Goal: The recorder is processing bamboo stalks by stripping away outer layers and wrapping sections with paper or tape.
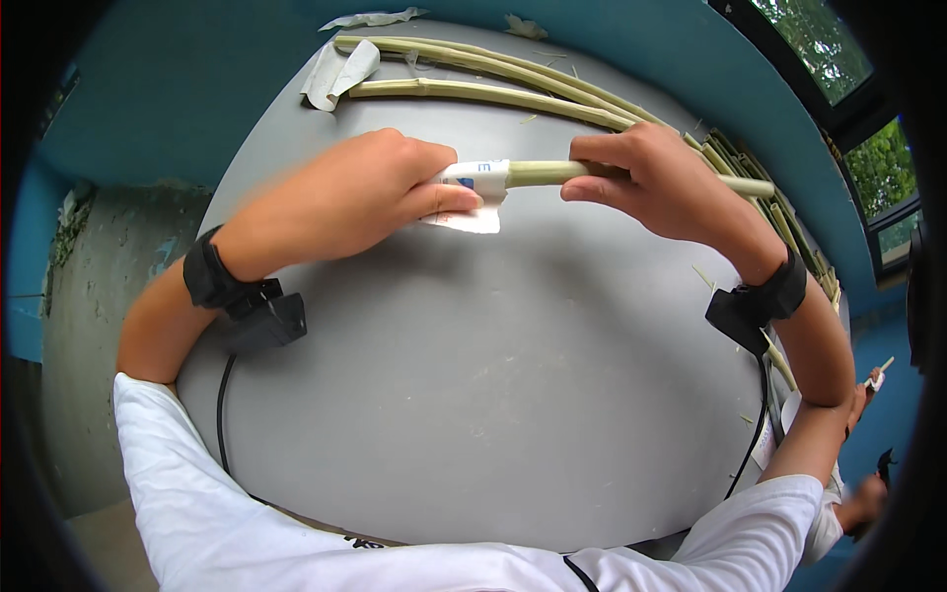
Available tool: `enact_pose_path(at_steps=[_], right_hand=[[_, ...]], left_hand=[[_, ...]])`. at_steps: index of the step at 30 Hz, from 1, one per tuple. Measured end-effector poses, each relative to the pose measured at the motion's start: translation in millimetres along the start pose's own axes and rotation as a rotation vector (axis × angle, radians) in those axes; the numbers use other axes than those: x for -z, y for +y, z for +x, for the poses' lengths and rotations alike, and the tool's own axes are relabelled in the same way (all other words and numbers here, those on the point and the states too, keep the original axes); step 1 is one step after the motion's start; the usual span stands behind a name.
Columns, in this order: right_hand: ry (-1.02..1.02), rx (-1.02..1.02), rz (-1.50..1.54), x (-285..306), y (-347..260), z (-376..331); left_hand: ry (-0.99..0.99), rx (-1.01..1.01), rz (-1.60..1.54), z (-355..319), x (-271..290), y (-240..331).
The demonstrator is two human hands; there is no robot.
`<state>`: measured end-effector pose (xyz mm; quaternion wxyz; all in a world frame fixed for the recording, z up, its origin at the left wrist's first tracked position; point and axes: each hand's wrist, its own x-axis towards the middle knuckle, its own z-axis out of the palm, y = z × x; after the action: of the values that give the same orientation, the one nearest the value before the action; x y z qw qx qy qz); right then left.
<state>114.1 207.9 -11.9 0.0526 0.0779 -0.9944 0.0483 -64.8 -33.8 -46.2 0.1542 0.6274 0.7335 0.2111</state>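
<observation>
A pale green plant stalk [536,174] is held level above the far part of the grey table. My left hand [380,187] is closed round a piece of printed white paper [487,205] wrapped about the stalk's left end, the thumb pressing on it from the near side. Farther right, my right hand [656,183] grips the bare stalk between thumb and fingers, and the stalk's right end sticks out past it. The paper's lower edge hangs loose below the stalk. What lies inside my left palm is hidden.
Long stalks [473,91] lie along the table's far edge, their left ends by crumpled white paper [340,71]. More stalks are heaped at the right edge [789,222]. Black cables [225,414] run from my wrist devices. Another person's hand [874,379] shows at far right.
</observation>
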Motion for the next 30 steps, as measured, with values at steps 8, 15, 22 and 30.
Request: enact_pose_path(at_steps=[8, 15, 22, 30], right_hand=[[-0.201, -0.100, 0.226, -4.6, -10.5, -1.9], [0.216, 0.196, -0.191, -18.3, 1.9, -1.8], [-0.483, -0.427, 0.793, -1.4, 4.7, 2.5], [0.232, 0.100, -0.254, -9.2, 1.5, -5.7]], left_hand=[[0.319, -0.215, 0.563, -2.7, -0.1, -2.2], [-0.017, 0.012, -0.057, 0.8, 9.0, -2.0], [0.296, -0.206, 0.525, -2.5, 3.7, -6.8], [-0.007, 0.008, -0.086, 4.5, 8.8, -5.1]])
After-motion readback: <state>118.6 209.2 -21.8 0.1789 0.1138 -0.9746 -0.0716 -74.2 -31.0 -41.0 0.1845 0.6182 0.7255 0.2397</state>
